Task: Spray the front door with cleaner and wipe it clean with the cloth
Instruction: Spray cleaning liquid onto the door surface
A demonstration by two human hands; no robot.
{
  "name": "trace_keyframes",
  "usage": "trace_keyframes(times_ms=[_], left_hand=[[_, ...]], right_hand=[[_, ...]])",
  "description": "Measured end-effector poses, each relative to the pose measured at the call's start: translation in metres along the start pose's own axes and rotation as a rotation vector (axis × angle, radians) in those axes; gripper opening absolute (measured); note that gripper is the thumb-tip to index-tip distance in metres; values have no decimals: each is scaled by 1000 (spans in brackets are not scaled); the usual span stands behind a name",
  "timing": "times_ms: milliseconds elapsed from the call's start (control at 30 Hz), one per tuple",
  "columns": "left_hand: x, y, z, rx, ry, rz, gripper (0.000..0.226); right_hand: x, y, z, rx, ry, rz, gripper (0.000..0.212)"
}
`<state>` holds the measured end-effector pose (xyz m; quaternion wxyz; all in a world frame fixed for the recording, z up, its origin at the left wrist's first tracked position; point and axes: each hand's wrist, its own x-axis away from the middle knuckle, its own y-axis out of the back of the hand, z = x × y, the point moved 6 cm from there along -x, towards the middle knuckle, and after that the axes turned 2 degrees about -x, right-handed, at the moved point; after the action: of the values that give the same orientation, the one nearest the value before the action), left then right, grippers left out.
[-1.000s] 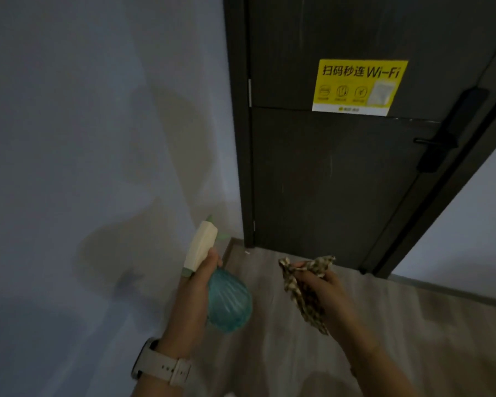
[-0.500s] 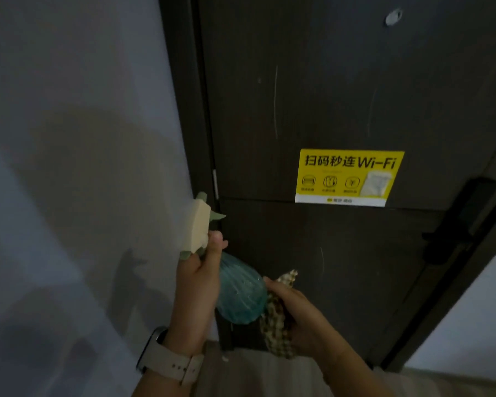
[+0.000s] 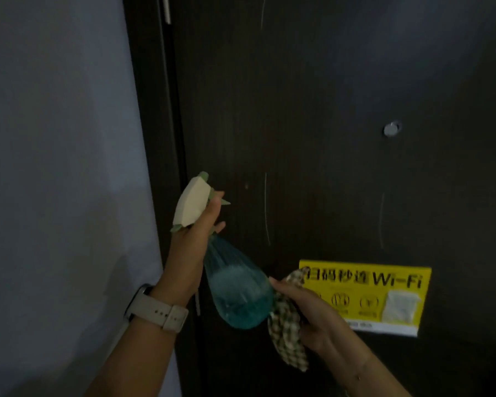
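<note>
Two hands are raised before the dark front door (image 3: 312,110), seen from the head camera. The spray bottle (image 3: 235,285) is gripped at its neck by the left hand (image 3: 192,250), fingers curled by the trigger and the cream nozzle head (image 3: 192,204) aimed up at the panel, apparently ready for spraying. Its teal body is roughly half filled with blue cleaner. The checked cloth (image 3: 287,333) is bunched in the right hand (image 3: 307,313), just beside the bottle, kept ready for wiping. A yellow Wi-Fi sticker (image 3: 384,285) is stuck lower right.
</note>
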<state>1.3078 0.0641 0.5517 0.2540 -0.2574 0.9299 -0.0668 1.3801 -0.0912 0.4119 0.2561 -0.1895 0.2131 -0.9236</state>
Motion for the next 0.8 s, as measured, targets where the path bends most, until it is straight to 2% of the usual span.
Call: trace_keyframes(times_ms=[67,133,200,267,333,367,433,500,567,633,700,800], left_hand=[[-23,-17,-24,-44,-63,90,43],[-41,-34,-51,-98,-133,131,45],[-57,-46,-77,-108,-214,121,31],[-72,-56,-106,-117,-315,97,14],[-87,-69,-137,-144,-399,114,11],[-94,-76,-152,-159,-427,131,11],[-113,-88,-176,-202,-444,159,13],[-132,-98,-192,-232,-422,177,28],[-148,-101,-203,-212,-403,162,37],[-156,-100,-211,-126,-404,118,36],[-161,-98,-218,-32,-424,79,27],[-164,-102,-221,-68,-483,66,14]], right_hand=[[-3,-11,37,46,95,28,32],[-1,-20,83,83,232,7,32],[8,-25,138,164,410,-40,29],[19,-31,195,241,618,-77,36],[33,-39,246,297,840,-130,37],[40,-43,268,341,970,-159,30],[51,-53,307,594,1258,-248,17],[49,-64,332,1012,1485,-361,23],[40,-72,344,1352,1620,-457,30],[32,-79,345,1536,1704,-445,37],[29,-83,340,1600,1754,-397,43],[24,-78,331,1637,1785,-391,48]])
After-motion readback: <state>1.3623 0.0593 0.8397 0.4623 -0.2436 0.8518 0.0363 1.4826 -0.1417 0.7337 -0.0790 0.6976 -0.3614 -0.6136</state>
